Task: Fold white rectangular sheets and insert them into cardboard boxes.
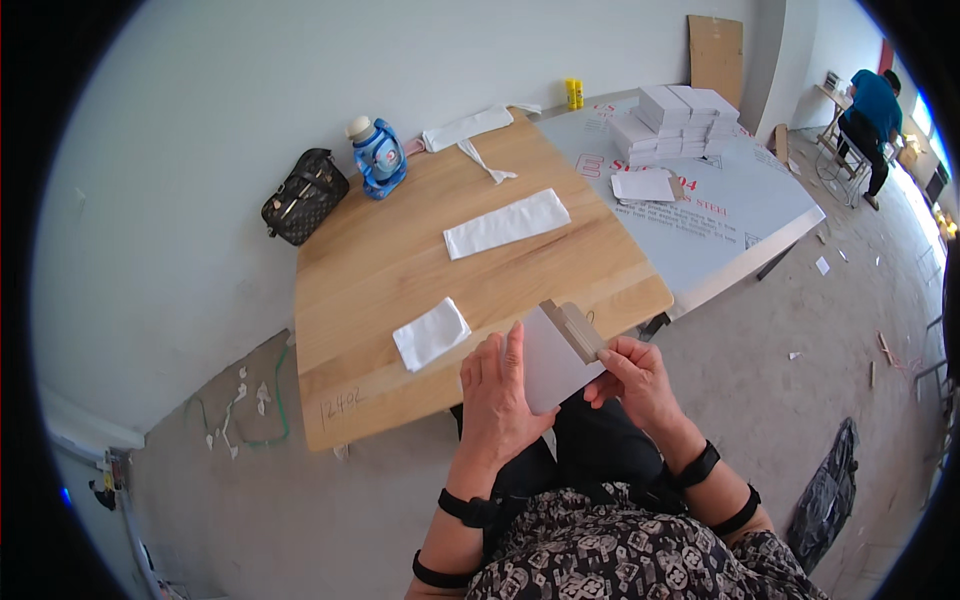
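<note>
Between my hands, just past the table's near edge, is a small white cardboard box (pixel 548 372) with brown inner flaps at its far end. My left hand (pixel 495 405) grips its left side, thumb below and fingers along the wall. At the right, my right hand (pixel 642 388) pinches the box by its brown flap edge. On the wooden table (pixel 370 300), a small folded white cloth (pixel 432 333) lies left of the box. Farther back is a long folded white cloth (pixel 507 223). Another white cloth (pixel 468 130) with ties rests at the far edge.
A blue water bottle (pixel 380 160) and a dark handbag (pixel 305 197) stand by the wall. Stacked white boxes (pixel 675 125) and flat white cartons (pixel 643 186) sit on the film-covered metal table (pixel 735 225). Another person (pixel 870 115) sits far right. A black plastic bag (pixel 828 490) lies on the floor.
</note>
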A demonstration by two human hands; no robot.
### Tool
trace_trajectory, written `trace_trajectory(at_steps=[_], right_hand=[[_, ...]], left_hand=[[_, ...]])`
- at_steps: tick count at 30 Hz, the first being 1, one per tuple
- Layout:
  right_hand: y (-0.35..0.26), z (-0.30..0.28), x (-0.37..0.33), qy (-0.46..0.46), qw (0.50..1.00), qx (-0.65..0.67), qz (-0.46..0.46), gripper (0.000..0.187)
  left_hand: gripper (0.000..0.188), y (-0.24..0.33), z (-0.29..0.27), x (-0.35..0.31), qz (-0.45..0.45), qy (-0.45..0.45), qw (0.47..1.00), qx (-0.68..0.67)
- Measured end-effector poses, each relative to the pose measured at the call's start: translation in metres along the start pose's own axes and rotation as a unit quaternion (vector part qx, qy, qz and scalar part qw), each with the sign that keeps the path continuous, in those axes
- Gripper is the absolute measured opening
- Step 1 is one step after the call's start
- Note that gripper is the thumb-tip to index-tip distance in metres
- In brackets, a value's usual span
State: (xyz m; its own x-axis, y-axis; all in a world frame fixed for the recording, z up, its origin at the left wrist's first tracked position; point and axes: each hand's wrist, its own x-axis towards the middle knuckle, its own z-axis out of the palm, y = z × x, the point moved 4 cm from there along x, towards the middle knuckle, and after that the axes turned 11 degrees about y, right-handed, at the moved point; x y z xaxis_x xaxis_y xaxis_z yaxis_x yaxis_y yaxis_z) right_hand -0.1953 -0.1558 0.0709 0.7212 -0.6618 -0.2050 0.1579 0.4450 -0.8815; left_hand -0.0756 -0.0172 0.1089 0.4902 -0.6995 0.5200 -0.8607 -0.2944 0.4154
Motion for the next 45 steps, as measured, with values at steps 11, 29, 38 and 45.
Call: trace_trajectory(at_steps=[11,29,38,45], right_hand=[[0.013,-0.018,-0.020,-0.060,0.997,-0.016,0.045,0.015],[0.018,-0.006,-0.037,0.029,0.860,-0.446,-0.245,0.032],[0.015,-0.027,-0.026,0.077,0.926,-0.293,-0.223,0.014],[-0.006,-0.009,-0.047,-0.165,0.843,-0.402,-0.317,0.027]], left_hand=[[0.102,0.024,-0.010,-0.043,0.087,0.007,0.996,-0.022],[0.091,0.016,0.014,-0.062,0.123,-0.073,0.990,-0.022],[0.090,0.012,0.015,-0.065,0.009,-0.148,0.983,-0.112],[0.091,-0.007,0.021,-0.065,-0.115,-0.199,0.953,-0.198]])
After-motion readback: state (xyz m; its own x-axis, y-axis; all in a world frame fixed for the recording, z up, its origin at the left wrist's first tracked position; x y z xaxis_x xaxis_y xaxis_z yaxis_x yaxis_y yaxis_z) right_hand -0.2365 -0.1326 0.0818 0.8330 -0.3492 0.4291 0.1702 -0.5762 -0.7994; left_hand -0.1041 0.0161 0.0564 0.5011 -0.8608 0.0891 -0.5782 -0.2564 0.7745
